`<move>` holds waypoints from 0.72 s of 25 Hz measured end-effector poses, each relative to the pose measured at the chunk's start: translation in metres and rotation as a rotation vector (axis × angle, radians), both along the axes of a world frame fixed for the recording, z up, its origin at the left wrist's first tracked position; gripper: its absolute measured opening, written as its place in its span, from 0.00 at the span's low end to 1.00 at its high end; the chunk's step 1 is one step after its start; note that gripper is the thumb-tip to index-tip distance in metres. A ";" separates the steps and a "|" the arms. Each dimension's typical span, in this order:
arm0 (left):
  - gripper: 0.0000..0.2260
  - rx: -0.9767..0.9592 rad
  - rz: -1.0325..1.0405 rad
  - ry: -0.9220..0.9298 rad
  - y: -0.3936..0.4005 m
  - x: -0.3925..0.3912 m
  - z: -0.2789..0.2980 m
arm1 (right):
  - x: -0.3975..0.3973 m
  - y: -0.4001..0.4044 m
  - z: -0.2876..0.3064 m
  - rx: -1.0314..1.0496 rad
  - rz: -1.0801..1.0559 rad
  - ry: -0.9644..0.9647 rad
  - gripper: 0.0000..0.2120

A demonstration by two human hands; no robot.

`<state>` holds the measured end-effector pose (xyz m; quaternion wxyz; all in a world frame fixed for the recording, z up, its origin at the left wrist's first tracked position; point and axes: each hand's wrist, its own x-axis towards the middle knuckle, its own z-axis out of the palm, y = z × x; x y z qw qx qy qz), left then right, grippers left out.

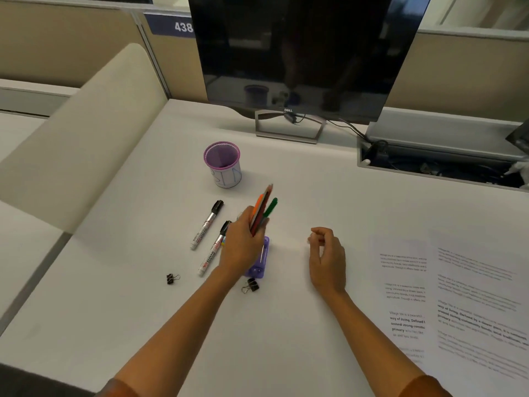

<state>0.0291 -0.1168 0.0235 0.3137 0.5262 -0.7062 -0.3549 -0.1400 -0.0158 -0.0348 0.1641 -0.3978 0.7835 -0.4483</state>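
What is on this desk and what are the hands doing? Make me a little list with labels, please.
left hand: grips a bunch of coloured pens
right hand: loosely curled, holds nothing
cup: purple mesh cup, upright, beyond the pens
markers: two black-capped markers lying left of the left hand
clips: two black binder clips, closer to us than the markers
papers: printed sheets on the right
monitor: dark, at the back
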 end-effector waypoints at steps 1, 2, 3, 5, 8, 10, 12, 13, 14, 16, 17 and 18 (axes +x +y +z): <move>0.06 0.022 0.041 -0.078 -0.013 0.020 0.001 | 0.002 0.000 -0.001 0.020 0.004 0.042 0.11; 0.09 0.068 0.079 -0.168 -0.024 0.040 0.000 | 0.002 0.000 -0.001 0.029 0.006 0.064 0.11; 0.16 0.137 0.112 -0.265 -0.034 0.060 -0.001 | 0.003 -0.001 -0.001 0.035 0.005 0.076 0.12; 0.35 0.299 0.136 -0.425 -0.048 0.094 -0.005 | 0.003 -0.002 -0.001 0.039 0.007 0.111 0.11; 0.48 0.417 0.092 -0.497 -0.053 0.119 -0.011 | 0.005 -0.004 -0.002 0.020 0.024 0.184 0.11; 0.47 0.415 0.060 -0.539 -0.052 0.119 -0.014 | 0.006 -0.006 -0.002 0.018 0.028 0.209 0.11; 0.42 0.371 0.076 -0.605 -0.053 0.113 -0.014 | 0.005 -0.006 -0.003 0.021 0.027 0.227 0.11; 0.39 0.346 0.089 -0.643 -0.054 0.110 -0.012 | 0.005 -0.007 -0.003 0.023 0.024 0.236 0.11; 0.35 0.321 0.097 -0.677 -0.055 0.107 -0.011 | 0.005 -0.006 -0.003 0.024 0.020 0.241 0.11; 0.29 0.284 0.109 -0.722 -0.061 0.106 -0.010 | 0.005 -0.006 -0.003 0.022 0.013 0.241 0.11; 0.27 0.270 0.113 -0.742 -0.064 0.105 -0.009 | 0.006 -0.007 -0.004 0.023 0.011 0.244 0.11; 0.26 0.254 0.112 -0.767 -0.067 0.104 -0.008 | 0.006 -0.007 -0.004 0.025 0.009 0.248 0.11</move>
